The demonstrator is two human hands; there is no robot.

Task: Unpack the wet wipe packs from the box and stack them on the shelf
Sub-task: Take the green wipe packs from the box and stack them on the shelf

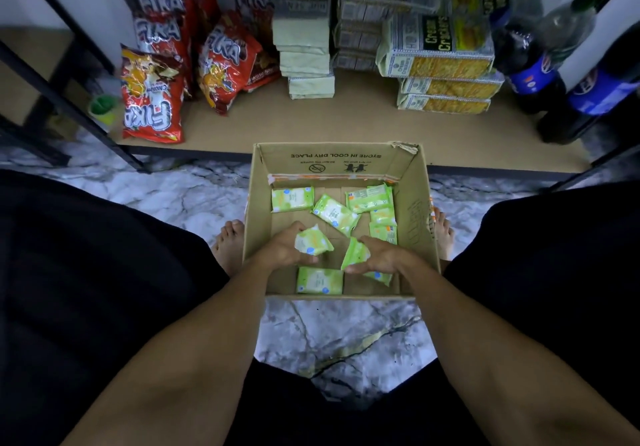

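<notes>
Inside the cardboard box (415,210), the left hand (282,248) curls round a green wet wipe pack (313,240) tilted up off the bottom; the right hand (382,258) grips a second pack (355,253) standing on edge, long axis toward the far wall. Loose packs (334,213) lie flat by the far and right walls. The shelf board (346,123) shows bare room along its front edge

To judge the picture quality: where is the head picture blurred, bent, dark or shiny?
Head view: the box and wipe packs at the centre are fairly sharp and well lit; the bottles at the right edge are smeared; the shelf post slants outward from the wide lens; the snack bags show glare.
</notes>
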